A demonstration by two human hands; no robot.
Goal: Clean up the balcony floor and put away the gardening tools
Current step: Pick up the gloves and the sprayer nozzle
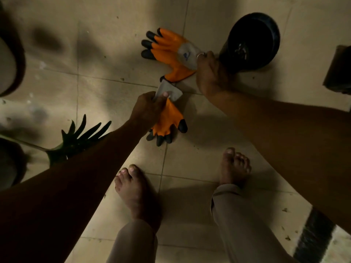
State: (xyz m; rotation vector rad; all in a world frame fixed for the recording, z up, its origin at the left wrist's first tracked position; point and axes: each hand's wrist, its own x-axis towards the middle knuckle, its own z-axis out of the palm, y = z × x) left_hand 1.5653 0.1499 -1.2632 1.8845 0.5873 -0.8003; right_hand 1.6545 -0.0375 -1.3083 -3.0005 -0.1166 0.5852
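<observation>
Two orange gardening gloves with black fingertips are over the beige tiled floor [106,54]. My left hand [148,109] pinches the grey cuff of the near glove [168,122], whose fingers point down toward my feet. My right hand [210,74] grips the grey cuff of the far glove [169,52], whose fingers spread to the left. A dark hand rake [79,137] with several prongs lies on the floor at left, partly hidden by my left forearm.
A black plant pot [252,42] lies on its side just right of my right hand. A dark box edge [338,71] shows at far right, a round rim [17,59] at far left. My bare feet [133,188] stand below. Soil crumbs dot the tiles.
</observation>
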